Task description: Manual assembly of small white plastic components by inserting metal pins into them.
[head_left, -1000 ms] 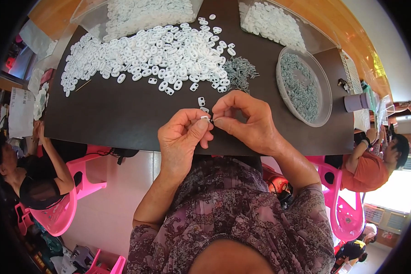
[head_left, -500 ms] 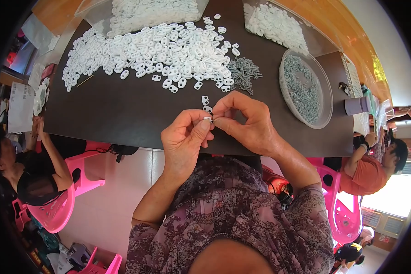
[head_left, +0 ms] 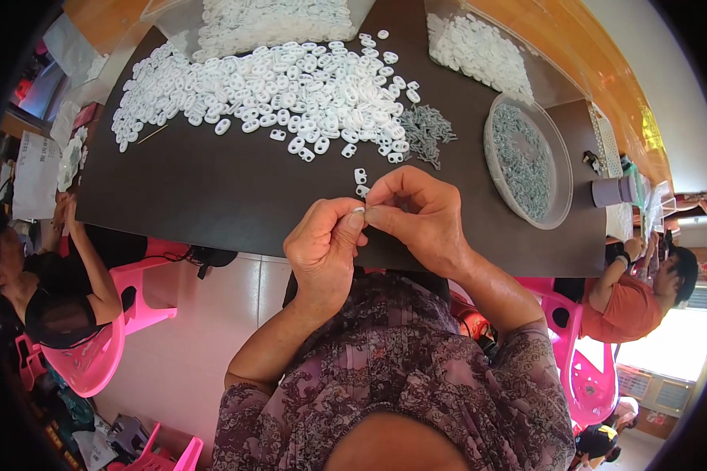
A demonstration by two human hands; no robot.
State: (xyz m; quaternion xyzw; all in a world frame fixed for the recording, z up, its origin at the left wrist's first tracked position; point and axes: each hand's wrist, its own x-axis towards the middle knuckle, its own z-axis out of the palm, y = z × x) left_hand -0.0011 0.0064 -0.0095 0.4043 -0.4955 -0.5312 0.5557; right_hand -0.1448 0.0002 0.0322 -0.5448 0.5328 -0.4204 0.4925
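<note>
Above the table's near edge, my left hand (head_left: 324,247) pinches a small white plastic piece (head_left: 359,209) between thumb and forefinger. My right hand (head_left: 424,216) is closed in a pinch against the same piece, its fingertips meeting those of the left. Whatever sits between the right fingertips is too small and covered to make out. Just beyond the hands lie two white two-holed pieces (head_left: 360,176). A big heap of similar oval pieces (head_left: 291,90) spreads over the far side of the dark table, with a small pile of grey screws (head_left: 426,135) at its right end.
A round clear tub (head_left: 559,210) of grey screws stands to the right. Clear bins of white pieces stand at the back left and back right (head_left: 554,88). A purple-grey cup (head_left: 611,192) is near the right edge. People sit at left (head_left: 63,302) and right (head_left: 624,302) on pink chairs.
The white piece has turned in my left fingers and shows more edge-on. My right fingertips have closed in against it. The whole view has shifted slightly.
</note>
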